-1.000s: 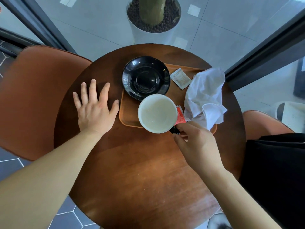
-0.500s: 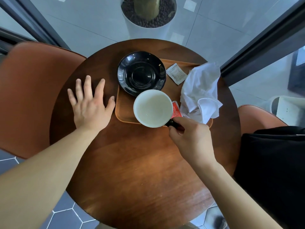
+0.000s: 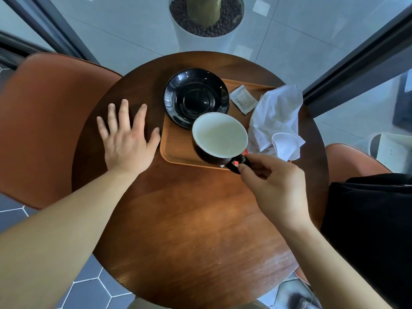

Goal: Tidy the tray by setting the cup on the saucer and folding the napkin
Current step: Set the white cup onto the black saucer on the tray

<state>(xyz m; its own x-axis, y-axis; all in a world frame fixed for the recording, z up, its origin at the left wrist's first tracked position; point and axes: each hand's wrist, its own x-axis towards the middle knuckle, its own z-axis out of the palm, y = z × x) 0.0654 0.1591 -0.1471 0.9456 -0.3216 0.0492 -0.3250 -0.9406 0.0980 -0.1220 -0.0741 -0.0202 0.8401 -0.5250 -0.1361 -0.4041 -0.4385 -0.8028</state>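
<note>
The round wooden table (image 3: 189, 219) has bare top from its centre out to the 6 o'clock edge, and a strip of bare top at 9 o'clock where the left hand (image 3: 127, 139) lies flat, fingers straight and spread, holding nothing, thumb tip just beside the left rim of the tray (image 3: 176, 150). The tray takes up the table's far half, its right end close to the table edge at 3 o'clock. The cup (image 3: 219, 136), white inside and dark outside, is at the tray's 6 o'clock side, its handle (image 3: 234, 167) pointing to 5 o'clock over the tray's near rim. The right hand (image 3: 274, 181) pinches that handle between thumb and forefinger, the other fingers curled behind. I cannot tell whether the cup's base touches the tray. The black saucer (image 3: 196, 97) sits at the tray's 10 o'clock corner, overhanging the rim, and the cup's lip covers the saucer's near edge in this view. The white napkin (image 3: 276, 117) lies crumpled at the tray's 3 o'clock end, just beside the cup and the right fingertips. A white packet (image 3: 243, 101) lies between saucer and napkin, and a red packet (image 3: 245, 152) peeks out by the handle. Orange chairs stand at 9 o'clock (image 3: 44, 130) and 4 o'clock (image 3: 352, 159), and a white planter (image 3: 205, 39) at 12 o'clock.
</note>
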